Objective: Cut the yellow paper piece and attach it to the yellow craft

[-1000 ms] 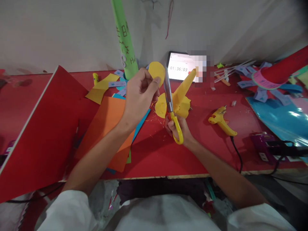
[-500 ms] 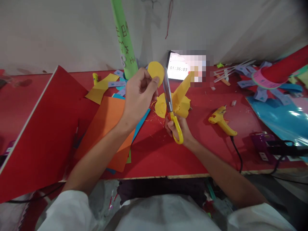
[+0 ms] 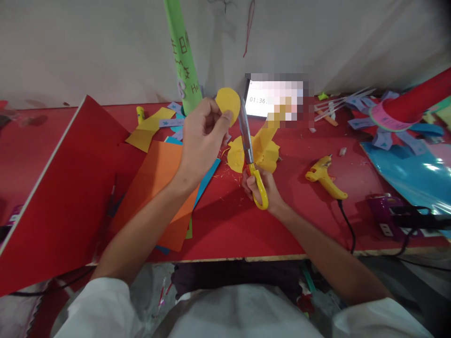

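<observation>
Between thumb and fingers, my left hand [image 3: 207, 129] pinches a rounded piece of yellow paper [image 3: 226, 101] raised above the table. My right hand [image 3: 262, 185] grips scissors [image 3: 249, 152] with yellow and red handles. Their blades look nearly closed and point up, with the tips beside the right edge of the rounded piece; whether they touch it I cannot tell. Behind the scissors lies a yellow paper shape with rounded lobes [image 3: 235, 155], and a yellow strip [image 3: 264, 137] rises from it, partly blurred out at its top.
Orange paper sheets [image 3: 158, 173] and a tilted red board [image 3: 66, 188] occupy the left. A yellow glue gun [image 3: 326, 177] with a black cord lies at right, near a blue glossy sheet [image 3: 398, 173]. Behind stand a green paper tube [image 3: 185, 61] and a screen [image 3: 257, 98].
Both hands and the scissors hold almost the same place. The view has shifted very slightly, and the blurred patch covers more of the screen and yellow strip.
</observation>
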The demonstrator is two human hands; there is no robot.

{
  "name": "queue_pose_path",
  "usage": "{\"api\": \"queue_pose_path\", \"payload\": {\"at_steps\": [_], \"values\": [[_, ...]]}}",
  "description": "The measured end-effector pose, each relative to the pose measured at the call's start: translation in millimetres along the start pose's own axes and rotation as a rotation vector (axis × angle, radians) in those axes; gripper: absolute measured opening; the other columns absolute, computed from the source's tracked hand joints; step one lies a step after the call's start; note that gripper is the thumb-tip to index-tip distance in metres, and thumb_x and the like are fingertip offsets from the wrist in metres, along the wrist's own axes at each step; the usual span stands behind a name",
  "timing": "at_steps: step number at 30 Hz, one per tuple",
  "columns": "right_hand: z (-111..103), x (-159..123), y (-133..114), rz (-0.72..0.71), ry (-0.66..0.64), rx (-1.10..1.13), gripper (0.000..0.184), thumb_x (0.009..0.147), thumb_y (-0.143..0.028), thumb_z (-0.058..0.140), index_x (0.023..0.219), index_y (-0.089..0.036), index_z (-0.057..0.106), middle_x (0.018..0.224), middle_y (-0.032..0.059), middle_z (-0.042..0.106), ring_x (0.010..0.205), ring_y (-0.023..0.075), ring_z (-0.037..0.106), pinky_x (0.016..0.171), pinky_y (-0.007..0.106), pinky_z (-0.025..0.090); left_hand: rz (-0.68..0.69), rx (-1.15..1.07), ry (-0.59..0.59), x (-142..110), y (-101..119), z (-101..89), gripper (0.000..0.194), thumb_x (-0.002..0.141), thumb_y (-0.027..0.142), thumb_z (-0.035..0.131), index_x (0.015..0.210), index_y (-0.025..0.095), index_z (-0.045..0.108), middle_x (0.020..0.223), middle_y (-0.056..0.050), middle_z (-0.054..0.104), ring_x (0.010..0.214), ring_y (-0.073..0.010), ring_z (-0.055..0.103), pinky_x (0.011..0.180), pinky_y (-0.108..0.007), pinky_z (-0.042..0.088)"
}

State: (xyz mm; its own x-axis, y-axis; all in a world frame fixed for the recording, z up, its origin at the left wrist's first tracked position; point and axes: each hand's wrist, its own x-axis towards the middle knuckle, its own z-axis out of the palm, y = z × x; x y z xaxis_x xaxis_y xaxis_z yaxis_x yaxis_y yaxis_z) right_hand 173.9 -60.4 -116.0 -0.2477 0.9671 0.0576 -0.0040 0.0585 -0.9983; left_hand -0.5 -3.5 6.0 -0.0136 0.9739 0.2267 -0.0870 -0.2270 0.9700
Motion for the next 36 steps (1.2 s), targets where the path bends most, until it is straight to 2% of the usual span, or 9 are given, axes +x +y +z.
{"api": "queue_pose_path", "payload": {"at_steps": [5,10,13,17,19,24,27,30,36], "values": [[7.9,4.5,0.7,-0.07,0.004,0.042,0.074,0.082,-0.099,0.056,0.089,-0.025,0.052,0.072,-0.0031,0.053,0.058,0.0118,0.045,0.047,0.027,0.035,0.001,-0.009,-0.026,0.3,0.4,0.9,0.032,0.1,0.026,0.072,0.072,0.028,0.057,0.061,0.004,0.05,0.058,-0.0154,0.046,0.063,-0.035,0.038],[11.3,5.5,5.4,-0.138,0.011,0.032,0.07,0.089,-0.094,0.054,0.093,-0.025,0.055,0.082,0.0009,0.061,0.065,0.013,0.052,0.052,0.028,0.041,-0.056,-0.021,-0.053,-1.4,-3.1,2.2,0.032,0.095,0.023,0.077,0.07,0.028,0.057,0.06,0.003,0.052,0.069,-0.0192,0.058,0.072,-0.036,0.047],[9.9,4.7,3.3,-0.128,0.0,0.044,0.07,0.088,-0.094,0.055,0.095,-0.024,0.055,0.083,0.0007,0.06,0.063,0.012,0.051,0.053,0.029,0.042,-0.023,0.07,-0.071,-2.6,-3.4,2.7,0.03,0.095,0.025,0.074,0.07,0.029,0.058,0.062,0.002,0.052,0.068,-0.0208,0.056,0.071,-0.038,0.045],[9.1,4.9,0.2,-0.118,-0.003,0.059,0.071,0.086,-0.096,0.056,0.094,-0.025,0.055,0.08,-0.0007,0.057,0.061,0.0111,0.048,0.05,0.028,0.039,0.08,0.216,-0.117,-2.5,-2.2,3.4,0.029,0.096,0.032,0.071,0.071,0.034,0.056,0.062,0.001,0.049,0.059,-0.0227,0.046,0.063,-0.041,0.042],[9.1,5.5,0.6,-0.113,0.009,0.068,0.073,0.084,-0.097,0.057,0.093,-0.025,0.054,0.078,-0.0015,0.056,0.059,0.0107,0.046,0.048,0.027,0.037,0.097,0.234,-0.122,-1.5,-3.3,3.0,0.029,0.096,0.035,0.071,0.072,0.033,0.055,0.062,0.001,0.049,0.06,-0.0228,0.047,0.062,-0.04,0.042],[10.2,5.7,2.3,-0.06,0.032,0.155,0.074,0.077,-0.097,0.065,0.09,-0.026,0.052,0.074,-0.0044,0.052,0.055,0.0084,0.044,0.043,0.024,0.034,0.129,0.261,-0.137,1.5,-8.7,0.8,0.033,0.097,0.035,0.072,0.073,0.026,0.051,0.062,0.003,0.05,0.06,-0.0169,0.051,0.062,-0.035,0.044],[11.5,3.9,0.7,-0.09,0.058,0.163,0.073,0.08,-0.096,0.064,0.089,-0.025,0.053,0.073,-0.0054,0.05,0.054,0.0072,0.042,0.044,0.024,0.034,0.128,0.254,-0.152,1.2,-9.5,0.6,0.033,0.096,0.035,0.073,0.073,0.026,0.05,0.061,0.003,0.051,0.056,-0.0156,0.047,0.058,-0.035,0.044],[11.8,1.5,-1.3,-0.094,0.055,0.136,0.072,0.083,-0.096,0.061,0.088,-0.024,0.054,0.072,-0.0054,0.05,0.053,0.0073,0.04,0.046,0.025,0.036,0.091,0.189,-0.149,-1.9,-8.0,1.9,0.03,0.096,0.036,0.073,0.074,0.028,0.054,0.062,0.003,0.052,0.058,-0.0168,0.048,0.061,-0.035,0.047],[9.4,-1.0,0.7,-0.066,0.052,0.139,0.072,0.082,-0.096,0.061,0.089,-0.025,0.054,0.072,-0.0048,0.049,0.055,0.0091,0.04,0.046,0.026,0.035,-0.091,-0.001,-0.136,-7.5,-5.0,5.2,0.026,0.095,0.027,0.075,0.074,0.027,0.06,0.065,0.001,0.059,0.069,-0.0187,0.058,0.074,-0.036,0.05]]}}
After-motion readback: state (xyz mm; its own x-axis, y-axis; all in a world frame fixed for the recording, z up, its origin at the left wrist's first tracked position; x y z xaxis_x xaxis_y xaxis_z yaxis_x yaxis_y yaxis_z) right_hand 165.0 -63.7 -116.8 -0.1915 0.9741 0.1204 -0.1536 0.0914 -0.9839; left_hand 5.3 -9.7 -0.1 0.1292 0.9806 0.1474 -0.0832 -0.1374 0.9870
